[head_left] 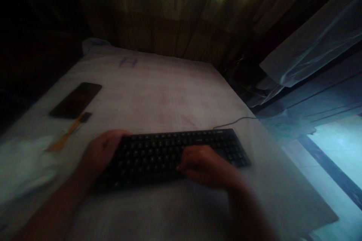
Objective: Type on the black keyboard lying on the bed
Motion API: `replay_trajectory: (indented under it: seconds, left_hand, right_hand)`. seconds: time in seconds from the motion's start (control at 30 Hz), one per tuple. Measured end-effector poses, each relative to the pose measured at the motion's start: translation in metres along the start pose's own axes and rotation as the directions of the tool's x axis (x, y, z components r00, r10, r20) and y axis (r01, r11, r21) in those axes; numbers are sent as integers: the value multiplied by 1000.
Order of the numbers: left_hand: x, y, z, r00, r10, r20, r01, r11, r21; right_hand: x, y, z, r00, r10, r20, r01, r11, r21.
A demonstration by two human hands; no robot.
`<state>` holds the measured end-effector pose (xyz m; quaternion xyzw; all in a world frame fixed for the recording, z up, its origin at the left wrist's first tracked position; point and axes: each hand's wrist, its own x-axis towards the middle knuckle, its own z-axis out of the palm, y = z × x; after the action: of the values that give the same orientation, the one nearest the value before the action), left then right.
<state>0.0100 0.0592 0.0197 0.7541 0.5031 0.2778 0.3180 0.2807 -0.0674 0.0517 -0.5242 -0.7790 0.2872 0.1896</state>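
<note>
A black computer keyboard (152,154) lies slightly aslant on the cloth-covered table. My left hand (102,150) is closed round its left end, fingers along the back corner. Over the keys right of the middle is my right hand (200,163), curled with its fingers pressed together; whatever it may hold is hidden. The picture is dim and blurred. To the left of the keyboard lies what looks like a brush with an orange handle (63,139) and a dark head. Behind that, a dark smartphone (76,99) rests flat.
A pale, crumpled cloth or bag (25,169) sits at the table's left front. The keyboard cable (237,120) runs off over the right edge. Pale cloth (169,83) covers the table. Curtains (169,7) hang behind, and bright floor (342,150) shows at right.
</note>
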Motion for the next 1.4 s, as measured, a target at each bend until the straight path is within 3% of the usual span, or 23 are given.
replay_trajectory:
  seconds: [0.63,0.73,0.8,0.9,1.0,1.07,1.2,1.4]
  left_hand:
    - [0,1,-1,1000,27,-12,-27,1000,-7]
    - [0,-2,0,999,37,-18,-37,999,0]
    - [0,-3,1,999,39,-16,-39,999,2]
    - [0,-3,0,999,33,-14,-33,999,-5]
    - [0,-2,0,1000,12,-11,-13,1000,-9]
    - [1,-2,-1,1000,12,-14,-12,1000,-11]
    - [1,0,0,999,28,-23,-28,1000,-5]
    - [1,0,0,999,29,-23,-30,999,-13]
  right_hand:
    - [-5,0,0,995,12,101,-12,1000,1]
    - [-7,-2,-2,994,-27,107,18,997,81]
    - [-6,-3,-5,996,-76,53,66,982,176]
    - [-1,-1,-5,980,-69,-187,107,973,204]
    - [7,6,2,900,-1,-437,56,992,112]
    - [13,11,10,849,13,-528,12,999,44]
    - [21,16,24,806,5,-592,-33,999,-36]
    - [26,16,35,811,-21,-585,-81,986,-148]
